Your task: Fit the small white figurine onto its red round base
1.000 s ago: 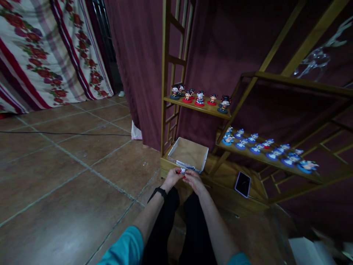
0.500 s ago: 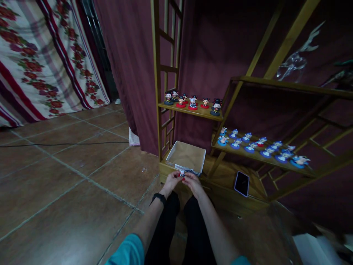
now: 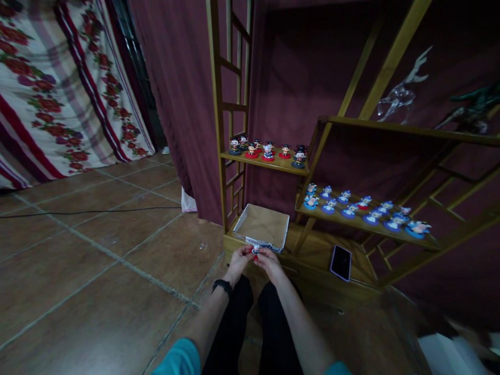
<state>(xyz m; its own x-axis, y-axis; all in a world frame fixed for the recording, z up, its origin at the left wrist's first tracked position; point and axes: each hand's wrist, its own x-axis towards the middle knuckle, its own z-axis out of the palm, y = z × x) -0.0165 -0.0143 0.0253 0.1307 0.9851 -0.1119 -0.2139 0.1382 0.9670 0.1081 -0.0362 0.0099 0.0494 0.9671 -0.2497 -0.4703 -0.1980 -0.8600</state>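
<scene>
Between my two hands is a small figurine (image 3: 255, 250) with a white head and a red base. My left hand (image 3: 239, 262) pinches it from the left, and my right hand (image 3: 270, 263) grips it from the other side. Just beyond them sits a shallow open box (image 3: 262, 225) with a brown inside, on the bottom board of a wooden shelf unit. On the upper left shelf (image 3: 269, 162) stand several figurines on red or dark bases, one of them white-haired (image 3: 267, 151). The lower right shelf carries two rows of figurines, mostly on blue bases, with one red-based figurine (image 3: 364, 202) among them.
A phone or tablet (image 3: 341, 262) lies on the bottom board at right. A clear deer ornament (image 3: 398, 99) and a dark green ornament (image 3: 478, 107) stand on the higher shelf. A black cable (image 3: 97, 211) crosses the tiled floor. A white object (image 3: 445, 354) is at lower right.
My view has shifted slightly, so the shelves appear a little lower and further left. Both hands still hold the figurine before the box, its head now showing a bit more upright.
</scene>
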